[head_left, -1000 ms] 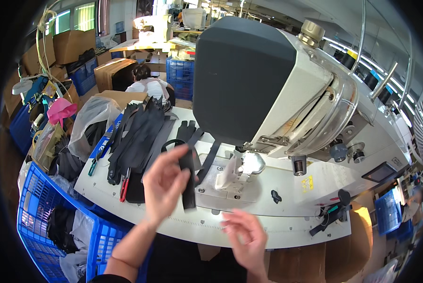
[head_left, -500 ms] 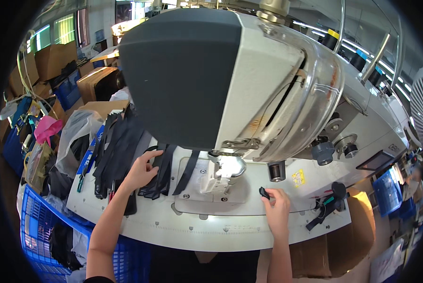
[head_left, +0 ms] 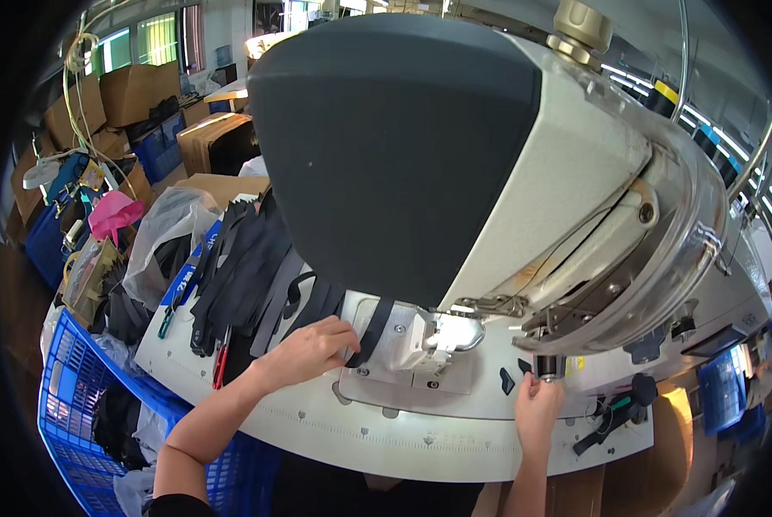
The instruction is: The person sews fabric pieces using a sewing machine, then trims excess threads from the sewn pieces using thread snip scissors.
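My left hand (head_left: pixel 315 351) has its fingers closed together at the near left edge of a black webbing strap (head_left: pixel 374 331). The strap lies across the metal work plate (head_left: pixel 347 379) of a sewing machine (head_left: pixel 610 215). Over by the machine's lower right side, my right hand (head_left: pixel 539 401) pinches a small black plastic piece (head_left: pixel 524 365), partly hidden by the fingertips. A second small black piece (head_left: pixel 506 381) lies on the white table just left of those fingers. More dark straps (head_left: pixel 248 267) are piled to the left of the work plate.
Red-handled snips (head_left: pixel 221 362) and a green-handled tool (head_left: pixel 164 320) lie on the table's left. A blue plastic basket (head_left: pixel 80 379) stands below its left edge. Dark strap pieces (head_left: pixel 614 422) sit at the right end. The machine's dark head cover (head_left: pixel 386 155) overhangs the work area.
My left hand has moved right from the strap pile to the strap on the plate, and its fingers have closed. Two small black pieces now show near my right hand. The view has shifted.
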A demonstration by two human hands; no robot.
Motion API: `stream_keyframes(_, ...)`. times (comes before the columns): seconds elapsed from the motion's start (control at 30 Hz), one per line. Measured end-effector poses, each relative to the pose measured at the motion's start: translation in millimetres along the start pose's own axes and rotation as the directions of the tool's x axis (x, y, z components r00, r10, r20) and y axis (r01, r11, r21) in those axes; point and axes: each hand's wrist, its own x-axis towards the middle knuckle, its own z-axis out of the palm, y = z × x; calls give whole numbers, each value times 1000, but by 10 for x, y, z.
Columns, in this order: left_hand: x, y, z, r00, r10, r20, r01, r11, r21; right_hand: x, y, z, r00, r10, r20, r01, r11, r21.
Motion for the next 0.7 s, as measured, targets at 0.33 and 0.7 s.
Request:
stream_keyframes(0.33, 246, 623, -181, 854, 27, -520, -53, 998, -36, 194, -989, 171, 612, -703, -361, 760, 650, 22)
stream_keyframes(0.7, 483, 846, -206, 769, 525, -364, -418, 844, 335, 107, -816, 498, 747, -622, -235, 657, 638, 402)
